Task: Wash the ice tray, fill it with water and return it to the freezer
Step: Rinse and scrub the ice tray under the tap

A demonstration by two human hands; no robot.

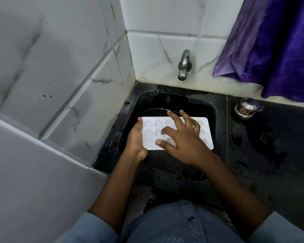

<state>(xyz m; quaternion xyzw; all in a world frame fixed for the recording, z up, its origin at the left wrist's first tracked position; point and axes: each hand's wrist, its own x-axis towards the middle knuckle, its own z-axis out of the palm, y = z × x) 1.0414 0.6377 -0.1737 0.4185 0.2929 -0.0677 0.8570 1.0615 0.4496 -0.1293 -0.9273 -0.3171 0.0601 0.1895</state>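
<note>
White ice tray [175, 132], black sink [165, 100], purple curtain [277, 50], white grey-veined tiles [161, 48], blue shirt [179, 223].

Pale blue sleeves [96, 228], blue speckled shirt front [179, 223], bare forearms [112, 181]

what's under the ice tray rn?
The ice tray sits over the black sink basin, and the left hand grips its left end. The basin floor directly beneath it is covered. The right hand is spread over its top.
</note>
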